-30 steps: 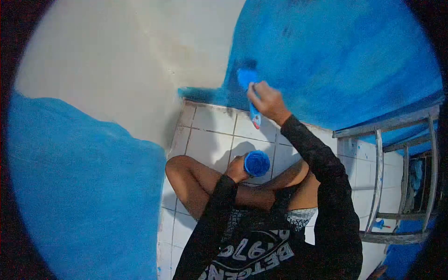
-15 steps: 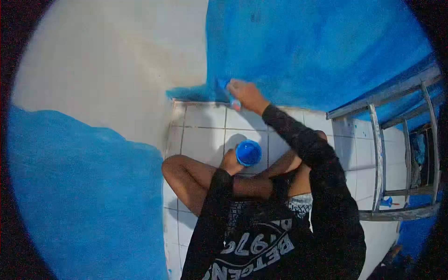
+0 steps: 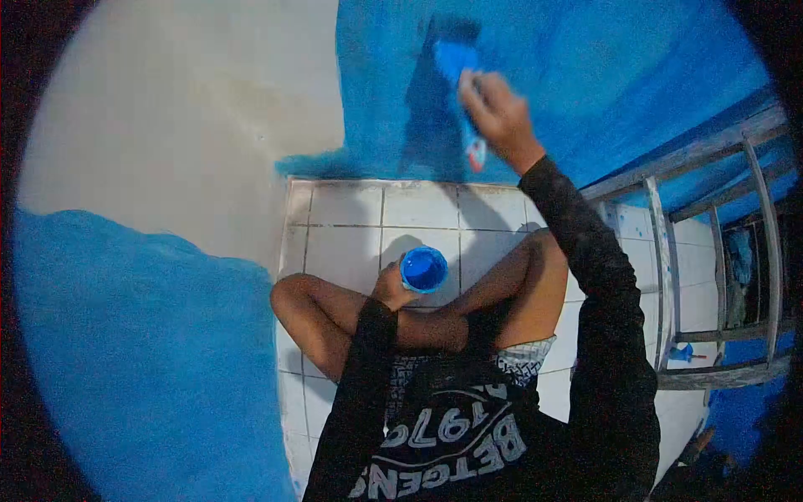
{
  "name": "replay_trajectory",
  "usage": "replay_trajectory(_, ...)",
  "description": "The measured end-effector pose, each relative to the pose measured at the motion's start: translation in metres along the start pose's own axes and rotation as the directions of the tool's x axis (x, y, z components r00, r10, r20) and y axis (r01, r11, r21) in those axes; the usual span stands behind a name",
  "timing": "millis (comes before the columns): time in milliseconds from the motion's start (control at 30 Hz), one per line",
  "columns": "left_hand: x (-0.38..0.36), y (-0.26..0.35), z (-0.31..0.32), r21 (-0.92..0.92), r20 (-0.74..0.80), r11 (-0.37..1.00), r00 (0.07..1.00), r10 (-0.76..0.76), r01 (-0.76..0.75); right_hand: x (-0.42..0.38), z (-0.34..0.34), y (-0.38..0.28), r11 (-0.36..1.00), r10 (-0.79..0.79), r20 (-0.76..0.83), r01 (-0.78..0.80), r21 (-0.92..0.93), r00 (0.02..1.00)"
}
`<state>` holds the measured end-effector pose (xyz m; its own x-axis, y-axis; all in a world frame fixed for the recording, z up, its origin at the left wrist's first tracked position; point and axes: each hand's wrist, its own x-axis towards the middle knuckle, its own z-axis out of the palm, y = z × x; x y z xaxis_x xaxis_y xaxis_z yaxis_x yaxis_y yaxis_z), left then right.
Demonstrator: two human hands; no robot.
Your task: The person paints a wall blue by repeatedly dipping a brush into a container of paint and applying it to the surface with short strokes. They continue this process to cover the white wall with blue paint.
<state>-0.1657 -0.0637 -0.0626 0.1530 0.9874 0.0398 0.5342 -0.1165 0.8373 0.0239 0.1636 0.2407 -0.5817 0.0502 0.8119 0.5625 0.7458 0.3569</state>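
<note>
My right hand (image 3: 499, 115) is closed around the handle of a paintbrush (image 3: 457, 60), whose blue-coated head points up against the blue-painted wall (image 3: 552, 75). The brush's handle end, pale with a red mark, sticks out below my fingers and looks slightly smeared. My left hand (image 3: 391, 286) grips the side of a cup of blue paint (image 3: 424, 269) above the tiled floor, between my crossed legs. The cup is upright, its open top facing me, with wet blue paint inside. Some of my left fingers are hidden behind the cup.
A wooden ladder (image 3: 661, 259) stands at the right against the wall. Unpainted off-white wall (image 3: 192, 100) shows at upper left, with blue-painted wall (image 3: 150, 351) below it. White floor tiles (image 3: 418, 205) lie before me. A second blue brush (image 3: 687, 353) lies beyond the ladder's rails.
My right hand has raised the paintbrush from low on the wall near the floor to higher up and rightward. My left hand still holds the cup. The view has shifted slightly.
</note>
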Motion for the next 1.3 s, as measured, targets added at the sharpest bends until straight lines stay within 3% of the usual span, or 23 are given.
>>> replay_trajectory(100, -0.003, 0.009, -0.003, -0.002, -0.029, 1.0, 1.0, -0.005, 0.005, -0.06, 0.027, -0.042, 0.988, -0.001, 0.245, -0.038, 0.153, 0.969)
replay_trajectory(167, -0.001, 0.007, 0.0, -0.008, -0.058, 1.0, 0.998, -0.004, 0.003, -0.108, 0.053, -0.062, 0.983, -0.093, 0.369, 0.027, 0.181, 0.925)
replay_trajectory(233, 0.001, -0.016, 0.013, -0.138, -0.065, 0.987, 0.995, 0.072, -0.08, -0.139, 0.065, -0.083, 0.981, -0.105, 0.498, 0.007, 0.195, 0.861)
replay_trajectory(300, 0.0, -0.01, 0.005, -0.072, -0.038, 0.995, 0.997, 0.068, -0.071, -0.167, 0.081, -0.103, 0.968, -0.135, 0.658, -0.042, 0.246, 0.741)
replay_trajectory(367, -0.006, -0.041, 0.018, 0.065, -0.026, 0.998, 1.0, 0.016, -0.014, -0.19, 0.092, -0.114, 0.962, -0.121, 0.632, -0.066, 0.265, 0.766)
replay_trajectory(400, 0.001, -0.02, 0.005, 0.079, -0.033, 0.996, 0.999, 0.034, -0.032, -0.187, 0.094, -0.113, 0.955, -0.108, 0.647, -0.102, 0.278, 0.755)
replay_trajectory(467, 0.001, 0.017, -0.012, 0.005, 0.06, 0.997, 0.995, -0.082, 0.082, -0.178, 0.092, -0.107, 0.951, -0.088, 0.572, -0.103, 0.293, 0.816)
replay_trajectory(600, -0.002, 0.001, -0.004, 0.0, 0.043, 1.0, 0.999, -0.02, 0.02, -0.114, 0.06, -0.054, 0.905, 0.033, 0.377, -0.188, 0.382, 0.926)
replay_trajectory(667, -0.005, -0.008, 0.003, -0.011, 0.038, 1.0, 0.999, 0.015, -0.015, -0.054, 0.012, -0.023, 0.889, 0.098, 0.511, -0.306, 0.341, 0.854)
replay_trajectory(733, 0.004, -0.008, 0.0, -0.008, 0.028, 0.999, 0.999, 0.037, -0.037, -0.016, -0.016, 0.006, 0.916, 0.11, 0.213, -0.182, 0.357, 0.971)
replay_trajectory(800, 0.004, -0.001, -0.002, 0.004, 0.025, 1.0, 1.0, 0.012, -0.012, 0.024, -0.05, 0.033, 0.917, 0.161, 0.241, -0.235, 0.321, 0.957)
replay_trajectory(933, 0.004, 0.005, -0.003, 0.034, 0.015, 0.998, 0.999, -0.044, 0.044, 0.074, -0.092, 0.054, 0.966, 0.158, 0.02, -0.159, 0.204, 0.987)
replay_trajectory(1067, 0.002, 0.009, -0.004, 0.067, 0.003, 0.993, 0.995, -0.1, 0.099, 0.062, -0.08, 0.063, 0.992, 0.093, -0.179, -0.077, 0.096, 0.98)
replay_trajectory(1133, 0.0, 0.011, -0.004, 0.076, -0.008, 0.988, 0.991, -0.131, 0.132, 0.038, -0.06, 0.058, 0.996, 0.09, -0.134, -0.088, 0.016, 0.987)
replay_trajectory(1200, 0.001, 0.015, -0.007, 0.068, 0.002, 0.997, 1.0, -0.029, 0.028, 0.007, -0.038, 0.046, 0.994, 0.089, -0.089, -0.094, -0.056, 0.992)
replay_trajectory(1300, 0.003, 0.048, -0.025, 0.019, 0.091, 0.986, 0.982, -0.169, 0.167, -0.046, -0.012, 0.019, 0.99, 0.083, 0.038, -0.079, -0.117, 0.996)
